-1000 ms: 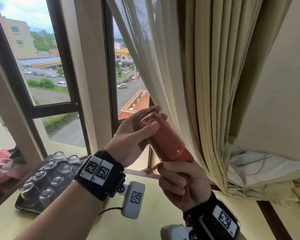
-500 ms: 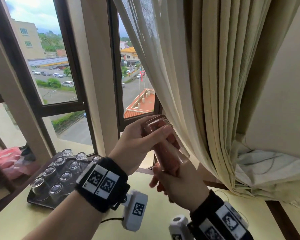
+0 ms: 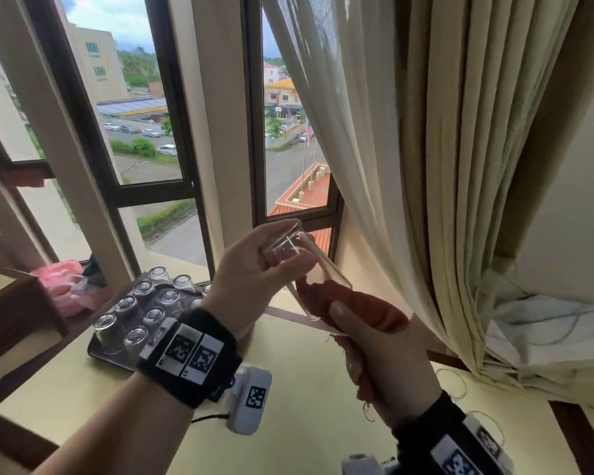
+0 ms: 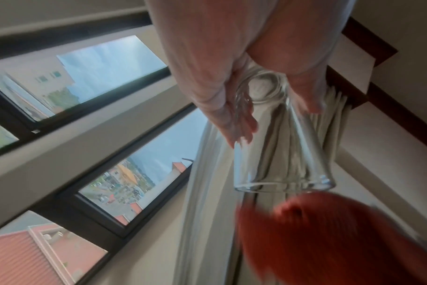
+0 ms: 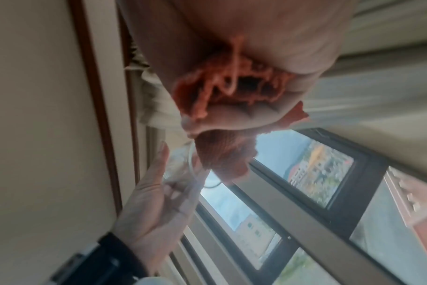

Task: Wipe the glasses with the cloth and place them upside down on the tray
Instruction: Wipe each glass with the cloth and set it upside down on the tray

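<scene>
My left hand (image 3: pixel 271 258) grips the base end of a clear glass (image 3: pixel 309 265), tilted with its mouth pointing down and right; the left wrist view shows the glass (image 4: pixel 280 154) empty, fingers around its base. My right hand (image 3: pixel 374 354) grips a bunched red cloth (image 3: pixel 357 303), whose tip sits just at the glass mouth. The right wrist view shows the cloth (image 5: pixel 222 154) sticking out of my fist. A dark tray (image 3: pixel 100 353) at the left holds several glasses upside down (image 3: pixel 151 317).
The yellow table (image 3: pixel 288 389) runs along a window with dark frames (image 3: pixel 144 193). A cream curtain (image 3: pixel 426 166) hangs close on the right, bunched over white fabric (image 3: pixel 546 323). A pink bag (image 3: pixel 62 282) lies behind the tray beside a brown wooden piece (image 3: pixel 11 313).
The red cloth filled the glass a second ago; my right hand has pulled it down and out, so the glass is now empty and clear. My left hand kept its grip.
</scene>
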`<action>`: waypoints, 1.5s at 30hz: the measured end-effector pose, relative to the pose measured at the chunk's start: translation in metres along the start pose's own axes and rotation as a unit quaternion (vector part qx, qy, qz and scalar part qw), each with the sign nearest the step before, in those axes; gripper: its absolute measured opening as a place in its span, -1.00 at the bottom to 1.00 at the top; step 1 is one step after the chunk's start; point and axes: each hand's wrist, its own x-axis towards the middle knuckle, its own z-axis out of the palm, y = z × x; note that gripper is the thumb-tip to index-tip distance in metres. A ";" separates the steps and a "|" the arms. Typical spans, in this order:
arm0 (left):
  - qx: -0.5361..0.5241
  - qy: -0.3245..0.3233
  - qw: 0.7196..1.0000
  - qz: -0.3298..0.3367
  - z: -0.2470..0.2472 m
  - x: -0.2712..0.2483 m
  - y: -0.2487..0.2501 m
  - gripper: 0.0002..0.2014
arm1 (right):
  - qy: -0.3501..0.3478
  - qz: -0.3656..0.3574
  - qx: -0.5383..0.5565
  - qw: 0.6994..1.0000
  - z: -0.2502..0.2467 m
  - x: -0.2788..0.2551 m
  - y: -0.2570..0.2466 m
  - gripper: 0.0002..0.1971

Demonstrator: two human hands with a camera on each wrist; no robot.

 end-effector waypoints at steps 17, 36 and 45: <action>0.308 0.116 0.938 -0.105 -0.087 -0.124 -0.083 -0.35 | -0.061 -0.386 -0.424 0.817 -0.012 0.008 0.064 -0.80; 0.376 0.167 0.888 -0.205 -0.260 -0.070 -0.237 -0.34 | -0.118 -0.135 -0.432 0.884 0.076 0.066 0.155 -0.90; 0.393 0.114 0.884 -0.225 -0.291 -0.064 -0.285 -0.36 | -0.046 -0.049 -0.461 0.885 0.093 0.076 0.187 -0.88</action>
